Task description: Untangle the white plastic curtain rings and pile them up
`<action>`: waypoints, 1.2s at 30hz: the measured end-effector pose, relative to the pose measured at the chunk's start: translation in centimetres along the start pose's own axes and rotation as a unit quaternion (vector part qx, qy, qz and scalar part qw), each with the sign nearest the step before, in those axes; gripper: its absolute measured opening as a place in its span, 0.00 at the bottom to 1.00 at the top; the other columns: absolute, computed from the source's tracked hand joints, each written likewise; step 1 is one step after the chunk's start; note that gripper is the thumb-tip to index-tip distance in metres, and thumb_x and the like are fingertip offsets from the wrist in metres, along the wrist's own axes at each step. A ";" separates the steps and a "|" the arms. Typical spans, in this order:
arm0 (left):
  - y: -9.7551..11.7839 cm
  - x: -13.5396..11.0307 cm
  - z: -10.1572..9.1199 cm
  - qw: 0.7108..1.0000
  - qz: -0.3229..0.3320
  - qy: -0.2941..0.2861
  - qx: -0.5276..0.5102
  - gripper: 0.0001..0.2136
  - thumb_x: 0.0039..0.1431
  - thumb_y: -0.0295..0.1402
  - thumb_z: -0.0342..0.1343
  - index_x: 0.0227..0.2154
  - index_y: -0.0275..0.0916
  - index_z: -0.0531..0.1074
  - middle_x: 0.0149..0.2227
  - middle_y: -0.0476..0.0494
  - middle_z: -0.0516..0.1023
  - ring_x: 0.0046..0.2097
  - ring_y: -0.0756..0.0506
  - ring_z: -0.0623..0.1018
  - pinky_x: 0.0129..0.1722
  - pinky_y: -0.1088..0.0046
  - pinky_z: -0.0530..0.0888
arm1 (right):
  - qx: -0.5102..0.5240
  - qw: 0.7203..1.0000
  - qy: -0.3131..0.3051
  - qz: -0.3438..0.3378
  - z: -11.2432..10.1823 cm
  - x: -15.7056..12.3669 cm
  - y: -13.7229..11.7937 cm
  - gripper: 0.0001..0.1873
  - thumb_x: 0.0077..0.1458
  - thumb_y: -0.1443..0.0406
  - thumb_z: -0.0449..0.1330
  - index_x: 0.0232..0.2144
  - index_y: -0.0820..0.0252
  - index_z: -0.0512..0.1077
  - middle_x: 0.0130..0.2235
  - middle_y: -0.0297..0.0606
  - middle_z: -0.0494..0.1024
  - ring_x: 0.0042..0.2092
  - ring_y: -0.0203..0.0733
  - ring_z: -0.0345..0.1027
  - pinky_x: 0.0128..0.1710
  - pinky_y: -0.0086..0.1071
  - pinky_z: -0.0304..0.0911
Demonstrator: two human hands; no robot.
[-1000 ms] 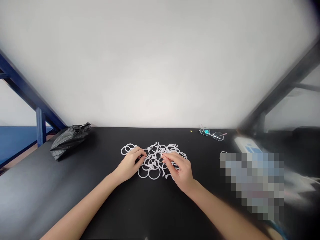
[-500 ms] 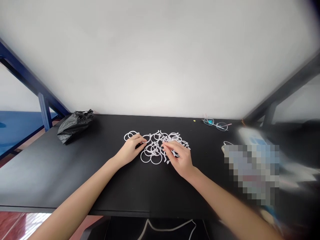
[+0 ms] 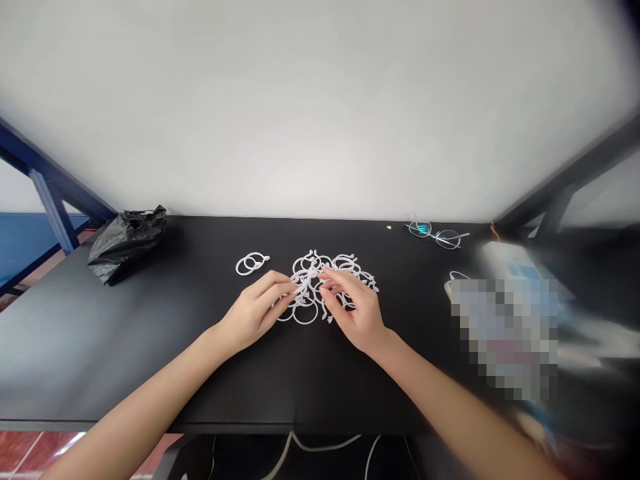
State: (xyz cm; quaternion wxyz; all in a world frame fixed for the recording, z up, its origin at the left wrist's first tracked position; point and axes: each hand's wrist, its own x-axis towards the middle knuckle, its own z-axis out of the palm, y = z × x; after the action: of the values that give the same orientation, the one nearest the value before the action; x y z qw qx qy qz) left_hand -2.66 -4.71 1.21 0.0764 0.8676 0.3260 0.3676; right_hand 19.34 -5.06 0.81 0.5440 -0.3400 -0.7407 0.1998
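Note:
A heap of white plastic rings (image 3: 345, 270) lies in the middle of a black table (image 3: 150, 333). My left hand (image 3: 255, 307) reaches into the heap's left side, fingertips pinched on a ring. My right hand (image 3: 353, 307) sits on the heap's right side, thumb and fingers pinched on a ring at the centre. A separate linked pair of white rings (image 3: 251, 263) lies to the left of the heap, apart from both hands.
A crumpled black plastic bag (image 3: 125, 241) sits at the table's far left. Eyeglasses (image 3: 435, 235) lie at the back right near the wall. A blurred-out object (image 3: 505, 333) and a pale device occupy the right side. Cables hang below the front edge.
My left hand has left the linked pair of rings and moved right into the heap beside my right hand. The camera view has shifted down and back.

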 end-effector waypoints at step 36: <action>1.6 0.2 0.5 0.968 -0.115 0.011 -0.222 0.24 0.53 0.51 0.64 0.45 0.38 0.72 0.28 0.50 0.67 0.30 0.49 0.68 0.33 0.71 0.70 | 0.077 0.997 0.005 -0.014 0.4 -0.4 -2.0 0.08 0.56 0.71 0.64 0.37 0.55 0.79 0.34 0.36 0.84 0.33 0.40 0.79 0.33 0.32 0.76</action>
State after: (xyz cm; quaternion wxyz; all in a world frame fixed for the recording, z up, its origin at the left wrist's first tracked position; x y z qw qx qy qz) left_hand -1.44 -5.73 1.57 0.3050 0.7817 0.3345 0.4290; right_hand 18.43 -6.69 1.77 0.5750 -0.2884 -0.7248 0.2467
